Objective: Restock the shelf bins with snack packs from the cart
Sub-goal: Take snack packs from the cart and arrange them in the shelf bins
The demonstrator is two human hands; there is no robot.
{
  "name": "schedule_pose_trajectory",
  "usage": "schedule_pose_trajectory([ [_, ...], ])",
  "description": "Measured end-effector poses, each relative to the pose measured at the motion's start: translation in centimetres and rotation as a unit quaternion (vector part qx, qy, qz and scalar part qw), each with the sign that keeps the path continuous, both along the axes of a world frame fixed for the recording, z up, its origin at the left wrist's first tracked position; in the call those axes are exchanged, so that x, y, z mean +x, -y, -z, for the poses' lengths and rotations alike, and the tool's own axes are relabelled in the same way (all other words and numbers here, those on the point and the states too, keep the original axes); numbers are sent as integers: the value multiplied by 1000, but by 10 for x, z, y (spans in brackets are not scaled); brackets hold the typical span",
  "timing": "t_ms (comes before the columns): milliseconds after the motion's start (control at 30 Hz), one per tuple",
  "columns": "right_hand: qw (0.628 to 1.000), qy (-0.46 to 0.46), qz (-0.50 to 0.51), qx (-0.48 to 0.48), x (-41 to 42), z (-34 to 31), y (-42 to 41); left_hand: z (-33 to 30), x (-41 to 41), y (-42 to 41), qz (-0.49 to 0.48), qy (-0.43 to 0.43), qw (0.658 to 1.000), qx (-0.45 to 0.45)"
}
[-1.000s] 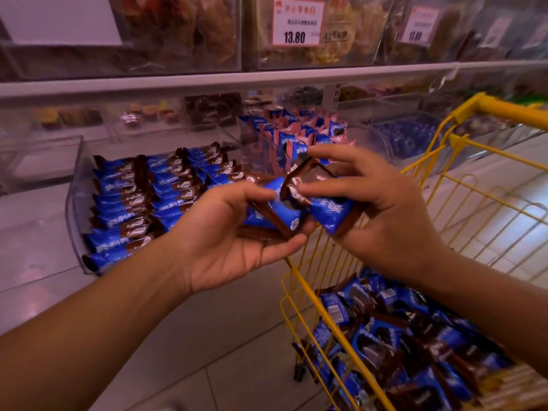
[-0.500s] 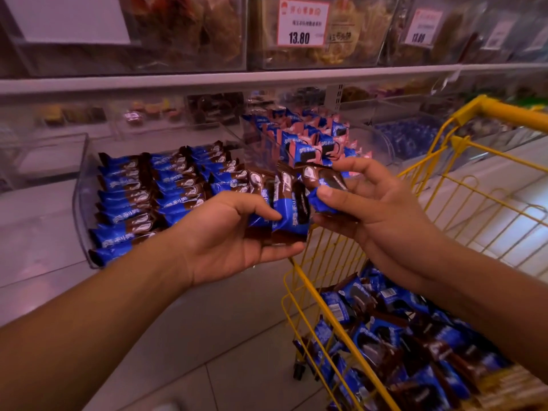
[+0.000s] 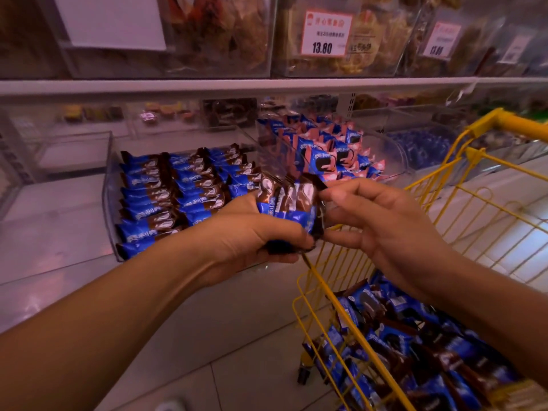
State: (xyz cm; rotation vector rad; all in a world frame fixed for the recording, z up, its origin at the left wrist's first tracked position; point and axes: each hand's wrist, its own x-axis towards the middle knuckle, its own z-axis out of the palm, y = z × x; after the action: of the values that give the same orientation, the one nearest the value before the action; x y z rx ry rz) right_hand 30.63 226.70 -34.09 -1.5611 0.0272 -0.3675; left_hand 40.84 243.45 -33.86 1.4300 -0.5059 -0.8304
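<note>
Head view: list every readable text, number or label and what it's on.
"13.80": red-bordered price tag on the upper shelf bin; the smaller print above it is blurred.
Second price tag to the right: digits blurred, unreadable.
White card at upper left: shows no print.
Blue snack packs in the clear bin: white brand characters, too blurred to read.
Packs in the yellow cart: print unreadable.

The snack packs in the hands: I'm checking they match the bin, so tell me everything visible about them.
The snack packs in the hands are a small bunch of glossy blue-and-brown wrappers with white print, like those in the bin. They stand roughly upright, side by side. The left hand grips them from below; the right hand pinches their upper right edge, above the yellow cart's corner.
</note>
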Motion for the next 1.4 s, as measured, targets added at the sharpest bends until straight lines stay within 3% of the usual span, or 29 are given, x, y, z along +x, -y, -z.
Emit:
schedule_pose_trajectory([
  [100,992,21,9,-124,4,-9,4,-3,5,-8,-23,42,998,26],
  [200,952,37,-40,-303,19,-36,3,-19,20,-21,-28,133,988,71],
  [333,818,40,-139,-557,66,-78,-13,-33,49,-35,-45,148,986,56],
  [500,702,-2,-201,-684,127,-106,-31,-30,76,-42,-81,60,994,44],
  [567,674,-20,-207,-708,142,-105,-32,-28,81,-39,-88,24,995,33],
  [667,676,-46,-198,-708,154,-98,-26,-26,83,-36,-102,17,993,50],
  [767,729,-30,-208,-651,156,-91,-21,-26,82,-32,-112,43,991,62],
  [833,742,-16,-215,-634,154,-89,-20,-25,80,-29,-122,49,989,64],
  [967,685,5,-193,-702,154,-87,-20,-26,78,-27,-97,77,989,74],
  [1033,676,4,-173,-716,155,-87,-19,-26,79,-25,-108,117,983,94],
  [1100,671,0,-156,-725,158,-91,-16,-24,82,-27,-160,234,949,136],
  [1167,659,-14,-141,-739,160,-97,-12,-22,87,-35,-192,397,880,175],
  [1233,644,-44,-142,-751,162,-100,-11,-16,93,-43,-179,500,817,225],
  [1300,621,-78,-151,-765,166,-98,-16,-5,99,-48,-111,520,786,316],
  [1400,552,-130,-179,-804,172,-85,-29,14,100,-53,11,493,745,449],
])
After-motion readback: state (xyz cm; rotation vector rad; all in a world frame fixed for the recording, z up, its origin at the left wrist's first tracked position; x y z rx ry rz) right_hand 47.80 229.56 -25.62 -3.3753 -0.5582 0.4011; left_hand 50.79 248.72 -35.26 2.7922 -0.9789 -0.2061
